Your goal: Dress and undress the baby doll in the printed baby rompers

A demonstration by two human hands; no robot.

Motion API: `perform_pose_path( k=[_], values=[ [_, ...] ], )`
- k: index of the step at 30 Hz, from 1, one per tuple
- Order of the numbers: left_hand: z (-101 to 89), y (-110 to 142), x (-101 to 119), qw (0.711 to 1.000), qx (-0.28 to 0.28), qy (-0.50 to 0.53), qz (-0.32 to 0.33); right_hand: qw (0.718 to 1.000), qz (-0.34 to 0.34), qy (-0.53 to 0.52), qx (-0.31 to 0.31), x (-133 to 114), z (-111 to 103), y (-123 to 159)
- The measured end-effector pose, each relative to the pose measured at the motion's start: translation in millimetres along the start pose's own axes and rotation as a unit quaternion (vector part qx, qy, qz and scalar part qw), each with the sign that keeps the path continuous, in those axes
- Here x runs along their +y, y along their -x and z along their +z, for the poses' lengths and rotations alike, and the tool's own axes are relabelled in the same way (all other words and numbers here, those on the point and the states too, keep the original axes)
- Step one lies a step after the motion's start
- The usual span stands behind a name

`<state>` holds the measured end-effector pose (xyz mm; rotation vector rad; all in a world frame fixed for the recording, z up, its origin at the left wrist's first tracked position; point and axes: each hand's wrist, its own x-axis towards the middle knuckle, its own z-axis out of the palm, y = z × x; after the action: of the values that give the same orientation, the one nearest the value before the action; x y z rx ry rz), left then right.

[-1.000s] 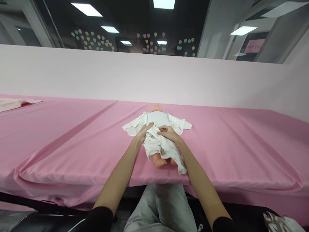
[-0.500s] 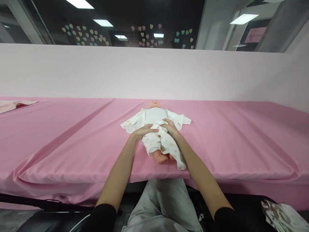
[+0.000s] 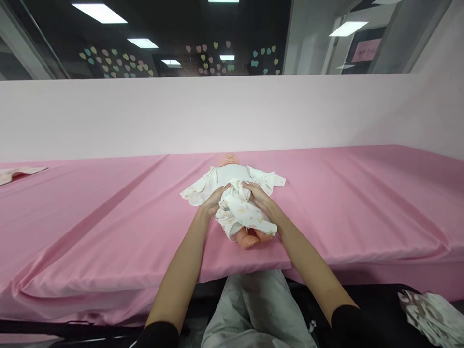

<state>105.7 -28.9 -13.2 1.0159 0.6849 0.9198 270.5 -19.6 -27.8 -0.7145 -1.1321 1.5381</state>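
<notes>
A baby doll (image 3: 229,160) lies on its back on the pink-covered table, head toward the wall. It wears a white patterned baby top (image 3: 232,172) with the sleeves spread out sideways. White baby pants (image 3: 237,205) with small prints are bunched over its lower body and legs. My left hand (image 3: 216,199) is closed on the left side of the pants' waist, and my right hand (image 3: 257,194) grips the right side. One loose pant leg lies across the front toward the right. Bare doll feet (image 3: 248,240) stick out below the fabric.
The pink sheet (image 3: 119,217) has creases and drops over the table's near edge. A pale cloth (image 3: 18,174) lies at the far left. Crumpled fabric (image 3: 435,316) rests on a black surface at lower right. Behind stands a white wall (image 3: 217,116) below a window.
The loose pant leg has swung up from hanging near the table edge to lying across the doll's legs. My hands have moved apart to the sides of the waist.
</notes>
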Motion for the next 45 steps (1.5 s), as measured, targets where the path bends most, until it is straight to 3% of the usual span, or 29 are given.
perform_pose_path(
  k=[4, 9, 12, 15, 19, 28, 31, 37, 45],
  values=[
    [-0.8, -2, 1, 0.999, 0.014, 0.039, -0.028, 0.998, 0.037, 0.044, 0.027, -4, 1, 1],
    [-0.3, -3, 2, 0.995, 0.005, 0.080, -0.065, 0.980, 0.068, 0.175, -0.071, -15, 7, 15],
    [0.0, -2, 2, 0.997, -0.009, 0.046, -0.062, 0.992, 0.069, 0.096, -0.038, -14, 7, 16],
    [-1.4, 1, 2, 0.997, -0.020, -0.060, -0.031, 0.998, 0.058, 0.000, -0.014, -8, 1, 7],
    [-4.3, 4, 4, 0.985, -0.048, -0.160, -0.041, 0.998, 0.065, -0.003, 0.016, -1, -7, -3],
    [-5.7, -1, -5, 0.997, -0.007, -0.076, 0.023, 0.991, 0.060, 0.099, -0.072, -7, -1, 12],
    [-5.1, -2, -6, 0.997, 0.011, -0.069, 0.018, 0.994, 0.057, 0.081, -0.053, -2, -3, 6],
    [-7.6, -5, -6, 0.999, -0.015, -0.046, 0.000, 0.997, 0.054, 0.048, -0.018, -2, -2, 0],
    [-5.6, -5, -6, 0.999, -0.030, 0.018, -0.009, 0.987, 0.077, 0.081, -0.118, -7, -1, 7]
  ],
)
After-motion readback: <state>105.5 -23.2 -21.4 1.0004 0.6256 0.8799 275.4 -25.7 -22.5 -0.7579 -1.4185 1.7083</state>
